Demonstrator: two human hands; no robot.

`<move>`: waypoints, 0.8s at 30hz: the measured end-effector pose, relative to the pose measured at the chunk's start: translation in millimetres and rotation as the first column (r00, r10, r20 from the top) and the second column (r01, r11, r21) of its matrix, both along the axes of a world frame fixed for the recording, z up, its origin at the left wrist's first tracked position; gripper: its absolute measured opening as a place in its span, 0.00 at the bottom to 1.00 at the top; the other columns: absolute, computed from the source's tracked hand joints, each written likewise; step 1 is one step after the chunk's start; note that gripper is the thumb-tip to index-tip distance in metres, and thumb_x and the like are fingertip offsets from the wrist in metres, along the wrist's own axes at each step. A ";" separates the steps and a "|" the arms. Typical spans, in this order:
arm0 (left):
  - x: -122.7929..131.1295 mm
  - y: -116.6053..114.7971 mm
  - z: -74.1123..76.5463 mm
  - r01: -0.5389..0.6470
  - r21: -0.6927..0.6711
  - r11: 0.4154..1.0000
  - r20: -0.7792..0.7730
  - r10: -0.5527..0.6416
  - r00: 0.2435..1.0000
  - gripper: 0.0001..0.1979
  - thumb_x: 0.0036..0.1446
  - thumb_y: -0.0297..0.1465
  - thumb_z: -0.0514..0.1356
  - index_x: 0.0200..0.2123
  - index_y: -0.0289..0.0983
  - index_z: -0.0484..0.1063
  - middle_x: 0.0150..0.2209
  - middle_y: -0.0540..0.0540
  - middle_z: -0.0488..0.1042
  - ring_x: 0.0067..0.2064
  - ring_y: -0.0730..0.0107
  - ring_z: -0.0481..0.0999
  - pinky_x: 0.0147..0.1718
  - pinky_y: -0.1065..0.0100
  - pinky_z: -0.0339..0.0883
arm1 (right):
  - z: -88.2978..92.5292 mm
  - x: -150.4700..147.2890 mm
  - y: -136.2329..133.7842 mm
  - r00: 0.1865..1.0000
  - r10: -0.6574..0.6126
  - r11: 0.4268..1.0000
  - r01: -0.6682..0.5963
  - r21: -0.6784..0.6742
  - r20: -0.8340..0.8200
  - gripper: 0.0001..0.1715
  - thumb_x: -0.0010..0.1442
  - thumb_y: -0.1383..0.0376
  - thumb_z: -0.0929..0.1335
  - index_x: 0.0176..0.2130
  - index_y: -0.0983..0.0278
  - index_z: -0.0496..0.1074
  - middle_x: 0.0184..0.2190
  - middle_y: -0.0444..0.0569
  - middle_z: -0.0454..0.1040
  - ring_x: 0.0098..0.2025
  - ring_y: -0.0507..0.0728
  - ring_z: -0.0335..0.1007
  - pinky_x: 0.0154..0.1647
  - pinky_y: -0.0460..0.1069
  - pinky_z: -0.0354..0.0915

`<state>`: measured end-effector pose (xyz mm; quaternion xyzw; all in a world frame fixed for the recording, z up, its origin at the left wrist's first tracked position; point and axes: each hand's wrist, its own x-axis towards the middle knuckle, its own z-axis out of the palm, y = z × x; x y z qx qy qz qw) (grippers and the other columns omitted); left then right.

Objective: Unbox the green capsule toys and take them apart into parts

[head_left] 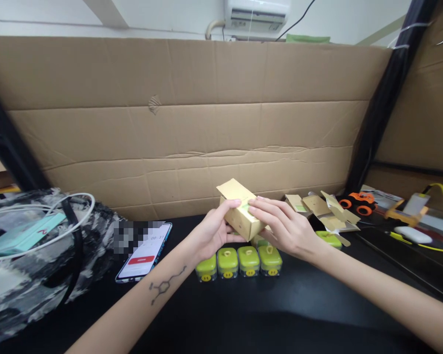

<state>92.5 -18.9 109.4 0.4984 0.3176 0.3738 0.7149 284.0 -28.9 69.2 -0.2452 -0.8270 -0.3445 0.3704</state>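
A small yellowish cardboard box [239, 209] is held up over the black table, tilted, its far end flap standing out. My left hand [217, 228] grips its left side, thumb on top and fingers underneath. On the right side, my right hand [290, 226] is closed on the box with its fingers laid over the top; its thumb is mostly hidden. Just below stands a row of several clear containers with green lids [227, 258] and round yellow labels. Another green lid is partly hidden behind my right hand. What the box contains cannot be seen.
Opened cardboard boxes [321, 209] lie at the back right, near a green-lidded container [328, 239] and an orange toy truck [359, 202]. A phone [143, 255] lies left, beside a patterned cloth bundle [96, 236] with a white cable. A cardboard wall [192, 132] closes off the back.
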 end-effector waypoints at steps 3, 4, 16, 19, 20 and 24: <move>1.2 -2.3 0.6 -0.023 0.010 1.000 0.005 0.023 1.000 0.17 0.56 0.36 0.57 0.47 0.34 0.69 0.38 0.41 0.76 0.35 0.66 0.75 0.31 0.67 0.72 | -0.5 0.3 -0.5 1.000 -0.007 1.000 0.008 0.024 -0.024 0.28 0.60 0.74 0.63 0.59 0.68 0.56 0.56 0.61 0.67 0.60 0.63 0.58 0.53 0.60 0.66; 1.2 -2.8 1.5 -0.032 0.003 0.999 0.015 0.032 0.999 0.17 0.56 0.36 0.57 0.47 0.34 0.69 0.38 0.42 0.76 0.35 0.67 0.75 0.31 0.68 0.72 | -0.1 1.3 -1.0 0.999 0.004 0.999 -0.003 0.034 -0.033 0.27 0.60 0.74 0.64 0.58 0.68 0.57 0.57 0.62 0.65 0.60 0.64 0.57 0.53 0.60 0.67; 5.6 4.1 -5.8 -0.359 0.141 0.923 0.024 0.359 0.933 0.24 0.46 0.28 0.67 0.46 0.36 0.62 0.35 0.45 0.74 0.31 0.70 0.74 0.29 0.71 0.70 | 23.9 -7.9 -28.5 0.965 -0.185 0.964 0.141 0.227 0.184 0.17 0.63 0.71 0.62 0.52 0.61 0.66 0.48 0.50 0.75 0.49 0.58 0.70 0.52 0.54 0.63; 8.9 1.0 -10.0 -0.403 0.230 0.886 0.041 0.405 0.914 0.28 0.51 0.33 0.64 0.50 0.39 0.52 0.40 0.44 0.72 0.37 0.67 0.75 0.34 0.67 0.70 | 30.8 3.2 -21.7 0.950 -0.139 0.967 0.068 0.246 0.281 0.16 0.64 0.73 0.59 0.47 0.65 0.70 0.36 0.50 0.78 0.40 0.57 0.72 0.42 0.52 0.66; 10.0 -1.0 -10.7 -0.382 0.263 0.886 0.024 0.390 0.920 0.24 0.56 0.37 0.59 0.51 0.38 0.51 0.41 0.42 0.72 0.38 0.65 0.75 0.36 0.65 0.70 | 33.5 13.5 -15.7 0.958 -0.135 0.965 0.069 0.252 0.251 0.16 0.63 0.74 0.59 0.46 0.66 0.70 0.34 0.50 0.78 0.38 0.57 0.72 0.39 0.51 0.66; 26.7 -13.8 -13.4 -0.213 0.675 0.706 -0.254 0.494 0.831 0.17 0.59 0.40 0.52 0.47 0.35 0.56 0.41 0.40 0.69 0.44 0.59 0.70 0.43 0.56 0.65 | 42.3 77.5 19.1 0.936 -0.352 0.917 0.348 0.195 -0.014 0.20 0.57 0.77 0.61 0.45 0.63 0.71 0.37 0.50 0.76 0.38 0.57 0.71 0.38 0.51 0.63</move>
